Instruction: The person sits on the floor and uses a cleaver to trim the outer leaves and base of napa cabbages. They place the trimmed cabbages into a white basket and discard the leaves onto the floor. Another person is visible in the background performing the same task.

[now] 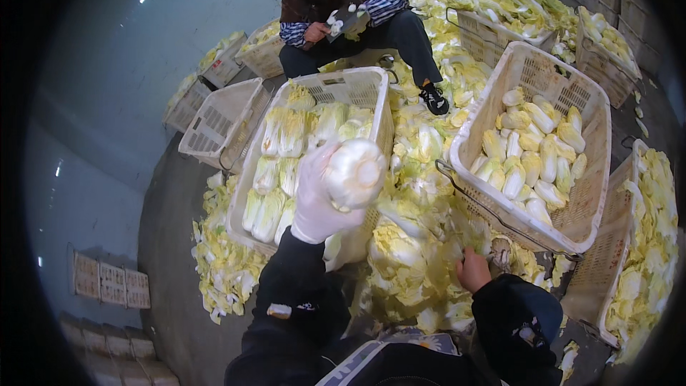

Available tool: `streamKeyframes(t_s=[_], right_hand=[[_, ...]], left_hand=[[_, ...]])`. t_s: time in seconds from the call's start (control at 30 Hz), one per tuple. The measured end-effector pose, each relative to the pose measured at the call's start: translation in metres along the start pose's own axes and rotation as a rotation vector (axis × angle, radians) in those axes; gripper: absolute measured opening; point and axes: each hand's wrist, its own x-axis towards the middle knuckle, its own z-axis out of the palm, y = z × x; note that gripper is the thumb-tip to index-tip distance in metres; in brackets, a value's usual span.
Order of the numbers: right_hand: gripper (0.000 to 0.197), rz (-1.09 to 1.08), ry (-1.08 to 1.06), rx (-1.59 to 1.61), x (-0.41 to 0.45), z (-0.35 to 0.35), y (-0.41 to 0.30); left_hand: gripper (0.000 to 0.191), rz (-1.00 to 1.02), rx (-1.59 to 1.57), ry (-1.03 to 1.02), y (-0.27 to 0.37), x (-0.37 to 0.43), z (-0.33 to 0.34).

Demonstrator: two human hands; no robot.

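My left hand (313,193), in a white glove, grips a trimmed napa cabbage (360,171) with its pale cut base turned up towards me. Beneath it is a white plastic crate (383,112) holding cabbages laid in rows. Bare and curled, my right hand (474,271) is low at the right, against a blurred heap of loose cabbage leaves (410,257). Whether its fingers close on anything cannot be made out.
Ahead sits a person (356,16) holding a broad blade (345,22). To the right, another crate (466,155) contains small cabbages (536,150). Leaf-filled crates (595,279) and an emptier crate (214,118) surround the floor heap. A pale wall (107,91) runs along the left.
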Motion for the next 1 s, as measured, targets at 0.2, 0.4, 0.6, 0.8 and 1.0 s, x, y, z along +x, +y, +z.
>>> streamKeyframes(t_s=[0.2, 0.4, 0.6, 0.8, 1.0], right_hand=[[0.034, 0.056, 0.187, 0.387, 0.009, -0.036, -0.028], [0.049, 0.053, -0.151, 1.138, -0.006, -0.045, -0.047], [0.064, 0.203, -0.123, 0.828, -0.029, -0.009, -0.039], [0.047, 0.121, -0.128, 0.534, -0.051, 0.026, 0.014], [0.038, 0.239, -0.014, 0.504, -0.061, 0.05, 0.061]], left_hand=[[0.086, -0.553, -1.05, -0.23, 0.033, -0.021, 0.022], [0.081, -1.054, -1.661, -0.368, 0.078, -0.101, 0.068], [0.052, -1.404, -1.311, -0.518, 0.08, -0.149, 0.097], [0.061, -1.143, -0.807, -1.04, 0.037, -0.195, 0.138], [0.086, -1.016, -0.58, -1.23, -0.024, -0.251, 0.209]])
